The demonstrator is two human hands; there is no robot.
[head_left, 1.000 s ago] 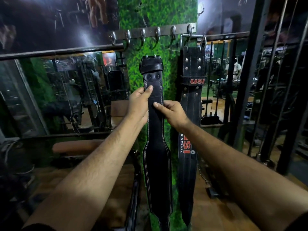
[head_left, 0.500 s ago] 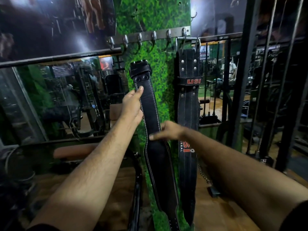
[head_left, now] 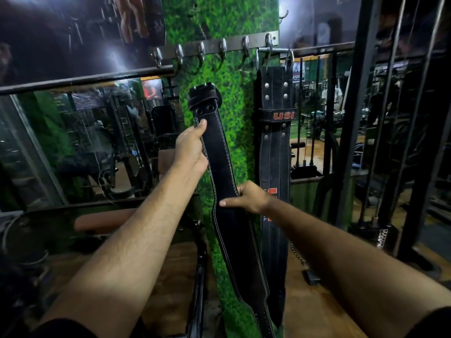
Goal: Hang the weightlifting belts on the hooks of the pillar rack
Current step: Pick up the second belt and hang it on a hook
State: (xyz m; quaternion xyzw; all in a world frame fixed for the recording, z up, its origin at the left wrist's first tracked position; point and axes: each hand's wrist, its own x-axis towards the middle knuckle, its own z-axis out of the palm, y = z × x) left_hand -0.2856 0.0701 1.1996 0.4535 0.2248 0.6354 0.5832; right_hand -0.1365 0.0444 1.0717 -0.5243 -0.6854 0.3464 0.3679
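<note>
A black leather belt (head_left: 220, 152) with white stitching is held tilted in front of the green pillar (head_left: 219, 18), its buckle end up and leaning left. My left hand (head_left: 191, 148) grips its upper part just under the buckle. My right hand (head_left: 249, 197) holds its wider middle from the right edge. Above, a metal rack (head_left: 234, 45) carries a row of several hooks; the hooks over the held belt are bare. A second black belt marked USI (head_left: 275, 142) hangs from the rightmost hook by its buckle.
Left of the pillar a mirror (head_left: 73, 142) reflects gym machines, and a brown padded bench (head_left: 102, 220) stands below it. Black steel frame posts (head_left: 353, 106) and cables rise at the right. A chain (head_left: 296, 254) dangles near the wooden floor.
My right hand slid down the belt from beside my left hand to its wide middle. The belt's buckle end tilted to the left and its tail swung right.
</note>
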